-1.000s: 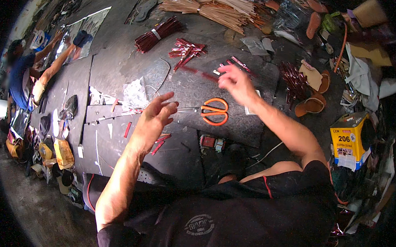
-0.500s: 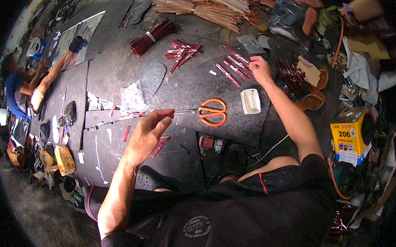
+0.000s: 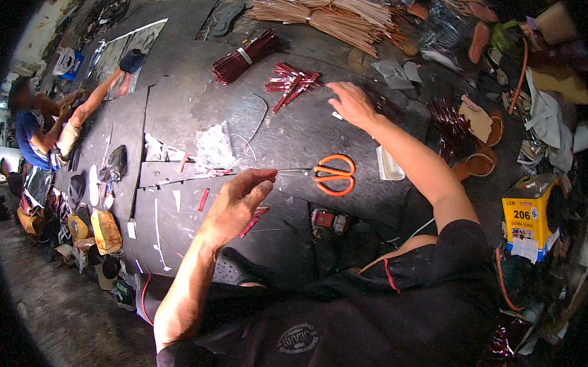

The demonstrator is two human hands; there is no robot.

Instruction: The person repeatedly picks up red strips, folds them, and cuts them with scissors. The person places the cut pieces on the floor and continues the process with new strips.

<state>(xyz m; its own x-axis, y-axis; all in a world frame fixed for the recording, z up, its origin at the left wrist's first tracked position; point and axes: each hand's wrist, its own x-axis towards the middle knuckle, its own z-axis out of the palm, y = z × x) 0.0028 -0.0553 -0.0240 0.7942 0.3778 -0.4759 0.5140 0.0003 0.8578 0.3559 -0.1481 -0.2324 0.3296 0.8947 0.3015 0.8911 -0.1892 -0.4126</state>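
My right hand (image 3: 352, 105) reaches over the dark mat, fingers stretched and apart, with nothing visible in them. Its fingertips are just right of a loose pile of shiny red strips (image 3: 291, 87). The hand and forearm cover most of the spot where separate red strips lay. My left hand (image 3: 233, 203) hovers nearer to me, its fingers loosely bent and the thumb a little apart from the index finger. Beyond its fingertips lie orange-handled scissors (image 3: 335, 174), their blades pointing towards the hand. Short red strips (image 3: 255, 221) lie partly hidden beside the left hand.
A tied dark red bundle (image 3: 245, 56) and a large tan bundle of strips (image 3: 326, 16) lie farther off. A white tray (image 3: 390, 163) is under my right forearm. Sandals (image 3: 474, 164) and a yellow container (image 3: 530, 216) stand right. Another person (image 3: 41, 127) sits at far left.
My right hand has moved left, from the row of separate red strips towards the loose pile. The whole view has shifted slightly; my left hand stays near the scissors' tips.
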